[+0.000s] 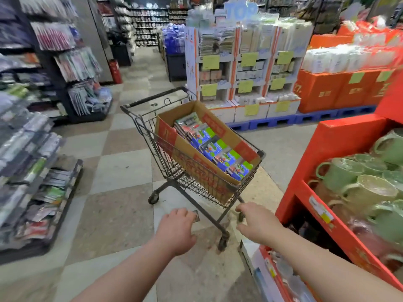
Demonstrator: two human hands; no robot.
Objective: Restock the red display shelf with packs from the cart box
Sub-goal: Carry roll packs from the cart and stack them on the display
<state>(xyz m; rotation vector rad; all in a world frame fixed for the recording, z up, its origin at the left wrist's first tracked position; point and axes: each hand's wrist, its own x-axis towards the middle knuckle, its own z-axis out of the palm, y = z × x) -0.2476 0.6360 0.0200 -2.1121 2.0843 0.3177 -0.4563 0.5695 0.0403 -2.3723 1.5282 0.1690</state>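
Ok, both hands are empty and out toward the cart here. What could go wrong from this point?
1. The cardboard box lies tilted in the cart; lifting packs from one end could make it shift or tip.
2. Neither the left hand nor the right hand holds the wheeled cart, so a push might roll it away.
3. Green mugs crowd the red display shelf beside the right arm; a swing across could knock one.

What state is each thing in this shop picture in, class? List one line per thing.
Dark wire shopping cart: standing on its wheels.
Brown cardboard box: open-topped, in the cart, partly filled.
Blue-and-green packs: lying overlapped in the box.
Red display shelf: tier holds green mugs.
Left hand: open, empty.
Right hand: open, empty.
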